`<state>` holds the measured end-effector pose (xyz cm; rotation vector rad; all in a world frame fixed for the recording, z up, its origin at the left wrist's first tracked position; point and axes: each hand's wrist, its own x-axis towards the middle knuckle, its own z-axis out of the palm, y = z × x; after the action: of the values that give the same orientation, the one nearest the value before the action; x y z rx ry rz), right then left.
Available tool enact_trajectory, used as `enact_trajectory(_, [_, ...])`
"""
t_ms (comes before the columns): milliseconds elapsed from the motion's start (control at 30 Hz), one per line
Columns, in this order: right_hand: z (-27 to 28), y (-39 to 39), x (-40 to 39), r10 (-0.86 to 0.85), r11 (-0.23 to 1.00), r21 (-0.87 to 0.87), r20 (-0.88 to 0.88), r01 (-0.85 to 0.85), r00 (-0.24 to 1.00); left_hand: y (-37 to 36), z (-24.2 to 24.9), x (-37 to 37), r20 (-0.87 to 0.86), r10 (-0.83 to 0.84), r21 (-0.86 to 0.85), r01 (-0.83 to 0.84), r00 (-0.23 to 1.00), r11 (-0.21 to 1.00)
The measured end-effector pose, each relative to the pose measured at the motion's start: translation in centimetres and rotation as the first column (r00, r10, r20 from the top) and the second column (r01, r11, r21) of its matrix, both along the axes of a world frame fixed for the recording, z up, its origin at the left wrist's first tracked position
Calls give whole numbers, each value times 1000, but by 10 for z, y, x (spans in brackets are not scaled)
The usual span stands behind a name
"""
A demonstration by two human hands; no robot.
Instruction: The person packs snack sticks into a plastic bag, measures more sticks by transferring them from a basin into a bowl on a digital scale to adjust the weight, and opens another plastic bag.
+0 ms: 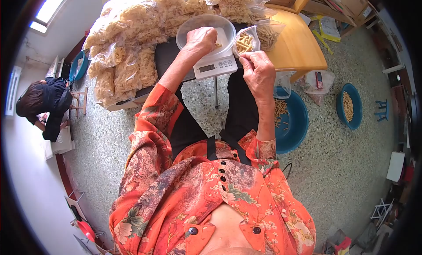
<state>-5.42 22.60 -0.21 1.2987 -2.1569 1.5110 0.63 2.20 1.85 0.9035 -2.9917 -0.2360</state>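
Note:
My left hand [202, 39] is inside a clear plastic bowl [187, 28], its fingers closed and pointing down. Short tan stick-shaped pieces [218, 45] show at its fingertips; the rest of the grip is hidden. Under the bowl is a white digital scale [222, 67], whose display I cannot read clearly. My right hand [259, 72] pinches the near edge of a small clear plastic bag [256, 44]. Inside that bag, which stands open beside the bowl, are more tan sticks [244, 43].
Filled clear bags [132, 70] are piled on the left and back of the dark table [166, 57]. A wooden chair [303, 44] stands to the right. Blue basins [299, 119] with tan pieces sit on the floor. Another person [46, 101] bends over at far left.

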Motion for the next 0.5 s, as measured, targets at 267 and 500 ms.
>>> enact_trajectory(267, [-1, 0, 0, 4, 1000, 17, 1, -4, 1000, 1, -1, 1, -29, -27, -30, 26, 999, 999])
enact_trajectory(500, [-2, -1, 0, 9, 1000, 18, 1, -9, 1000, -5, 12, 14, -475, 83, 491, 186, 876, 851])
